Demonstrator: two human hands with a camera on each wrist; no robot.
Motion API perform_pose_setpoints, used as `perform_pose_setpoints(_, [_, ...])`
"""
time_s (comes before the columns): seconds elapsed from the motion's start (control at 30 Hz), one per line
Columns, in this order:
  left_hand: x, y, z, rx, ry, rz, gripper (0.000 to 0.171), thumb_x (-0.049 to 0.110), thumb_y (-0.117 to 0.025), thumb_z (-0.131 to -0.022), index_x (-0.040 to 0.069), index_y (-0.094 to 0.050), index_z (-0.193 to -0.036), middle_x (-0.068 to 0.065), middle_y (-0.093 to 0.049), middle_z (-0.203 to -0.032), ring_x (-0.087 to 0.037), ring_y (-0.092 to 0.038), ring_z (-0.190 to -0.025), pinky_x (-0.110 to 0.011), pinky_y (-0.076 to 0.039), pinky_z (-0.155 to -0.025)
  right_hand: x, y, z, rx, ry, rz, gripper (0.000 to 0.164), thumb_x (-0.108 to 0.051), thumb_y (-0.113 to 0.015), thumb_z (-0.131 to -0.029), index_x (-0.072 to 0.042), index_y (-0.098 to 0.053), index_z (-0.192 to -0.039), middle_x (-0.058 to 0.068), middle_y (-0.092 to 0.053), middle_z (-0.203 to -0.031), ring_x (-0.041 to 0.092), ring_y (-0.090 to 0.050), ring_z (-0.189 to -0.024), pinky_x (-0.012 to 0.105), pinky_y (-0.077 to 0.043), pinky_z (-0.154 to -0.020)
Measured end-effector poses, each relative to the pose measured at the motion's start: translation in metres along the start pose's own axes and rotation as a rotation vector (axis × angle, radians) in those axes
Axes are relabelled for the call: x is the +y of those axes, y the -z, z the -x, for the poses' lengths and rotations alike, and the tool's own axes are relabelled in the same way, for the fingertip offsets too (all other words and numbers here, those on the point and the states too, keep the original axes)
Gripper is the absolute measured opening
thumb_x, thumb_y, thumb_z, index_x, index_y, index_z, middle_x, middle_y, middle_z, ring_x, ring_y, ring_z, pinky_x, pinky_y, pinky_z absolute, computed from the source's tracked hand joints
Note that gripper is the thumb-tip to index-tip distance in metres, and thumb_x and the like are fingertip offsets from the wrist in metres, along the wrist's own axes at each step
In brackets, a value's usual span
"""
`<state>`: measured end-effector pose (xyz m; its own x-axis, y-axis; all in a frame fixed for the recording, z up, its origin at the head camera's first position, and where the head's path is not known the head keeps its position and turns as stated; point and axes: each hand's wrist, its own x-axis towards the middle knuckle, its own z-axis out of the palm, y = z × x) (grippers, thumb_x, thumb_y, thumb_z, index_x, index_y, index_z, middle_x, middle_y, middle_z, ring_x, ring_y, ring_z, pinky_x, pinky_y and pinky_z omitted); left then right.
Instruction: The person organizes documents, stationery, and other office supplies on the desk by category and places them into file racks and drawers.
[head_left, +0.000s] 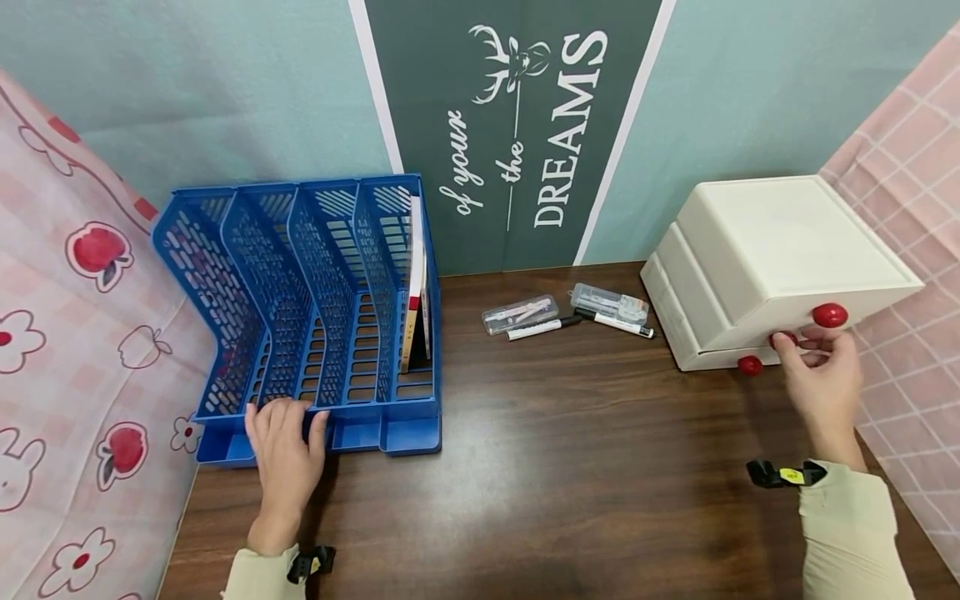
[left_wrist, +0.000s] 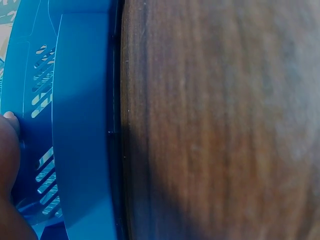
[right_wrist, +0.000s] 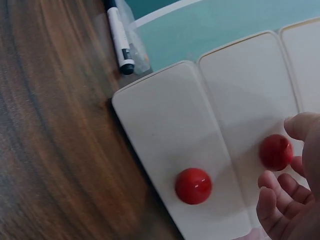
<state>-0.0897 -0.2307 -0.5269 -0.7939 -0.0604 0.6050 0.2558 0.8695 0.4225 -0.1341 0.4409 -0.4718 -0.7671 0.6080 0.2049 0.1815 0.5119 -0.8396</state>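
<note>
At the left, my left hand (head_left: 283, 450) rests on the front edge of a blue file rack (head_left: 311, 412), its fingers lying over the rim. In the left wrist view its thumb (left_wrist: 9, 145) lies against blue plastic; the other fingers are hidden. My right hand (head_left: 823, 379) is at a white drawer cabinet (head_left: 825, 233) on the right. Its thumb and loosely bent fingers stand around the middle red knob (right_wrist: 276, 152). The right wrist view shows a gap between thumb tip and knob, with one fingertip beside it. A lower knob (right_wrist: 193, 186) sits apart from the hand.
Books (head_left: 413, 308) stand in the rack's right compartment. Between rack and cabinet lie two clear cases, one with pale contents (head_left: 521, 314) and another (head_left: 609, 303), plus two markers (head_left: 542, 328) (head_left: 617, 323). An upper red knob (head_left: 829, 315) juts out. Pink curtain walls flank the brown table (head_left: 540, 467).
</note>
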Motion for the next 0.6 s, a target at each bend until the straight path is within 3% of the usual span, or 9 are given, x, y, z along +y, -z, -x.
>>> perform_pose_setpoints(0.3, [0.001,0.002,-0.001,-0.018,0.016,-0.007,0.018,0.005,-0.072,-0.091,-0.005,-0.06,-0.099,-0.025,-0.059,-0.1,-0.047,-0.046,-0.112,-0.066,-0.009,-0.117,0.01,-0.011,0.001,0.001,0.04,-0.055,0.03,-0.014,-0.07,-0.093,-0.033,-0.05,-0.104,-0.016,-0.052,-0.093,-0.01,-0.053,-0.062,0.005,-0.041,-0.055])
perform_pose_setpoints(0.6, [0.001,0.001,-0.001,-0.007,0.005,-0.002,0.018,0.006,-0.072,-0.09,-0.006,-0.062,-0.099,-0.024,-0.06,-0.099,-0.047,-0.046,-0.111,-0.069,-0.011,-0.115,0.009,-0.017,0.0,-0.011,-0.03,-0.108,0.03,-0.012,-0.068,-0.093,-0.027,-0.048,-0.11,-0.011,-0.054,-0.091,-0.008,-0.057,-0.054,0.007,-0.045,-0.052])
